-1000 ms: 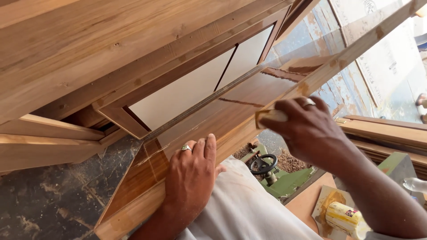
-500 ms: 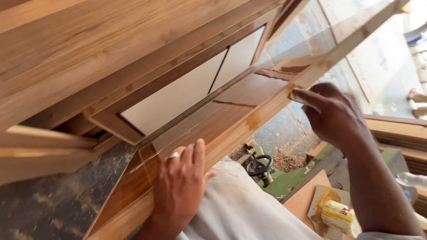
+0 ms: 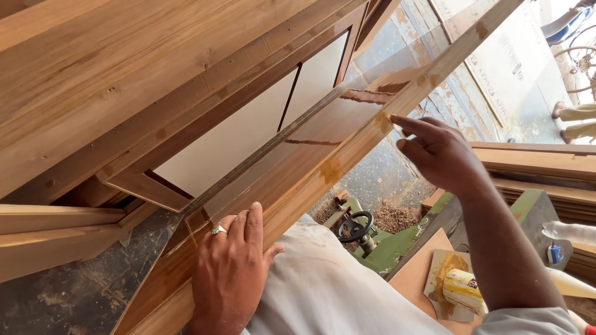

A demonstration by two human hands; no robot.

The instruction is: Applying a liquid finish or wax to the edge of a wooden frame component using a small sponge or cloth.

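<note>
Lots is cut off here. The long wooden frame point(image 3: 347, 149) runs diagonally from bottom left up past the top right edge, so neither end shows. A glass pane point(image 3: 310, 133) sits in it, and it's hard to say exactly where the glass stops because it mostly shows as brown reflections and a thin pale edge line. Behind it there's a bigger wooden door frame point(image 3: 155, 80) with white panels, also cropped at the top and left.

The left hand point(image 3: 230, 273) lies flat on the lower part of the frame, fingers point(image 3: 251, 220) stretched out and together, palm pressing down, not wrapped around anything. There's a ring on one finger. Its wrist runs out of the bottom edge.

The right hand point(image 3: 437, 152) is higher up at the frame's outer edge, fingers loosely curled, with the fingertips touching the wood. Can't tell if something small is pinched there; that spot is too tiny to make out.

As for containers, there's a yellow glue bottle point(image 3: 462, 288) lying on a smeared scrap of board on the desk point(image 3: 416, 276) at lower right, partly hidden by the right forearm. What's in it isn't visible. A green machine point(image 3: 397, 239) with a black handwheel sits below, with sawdust around it.
</note>
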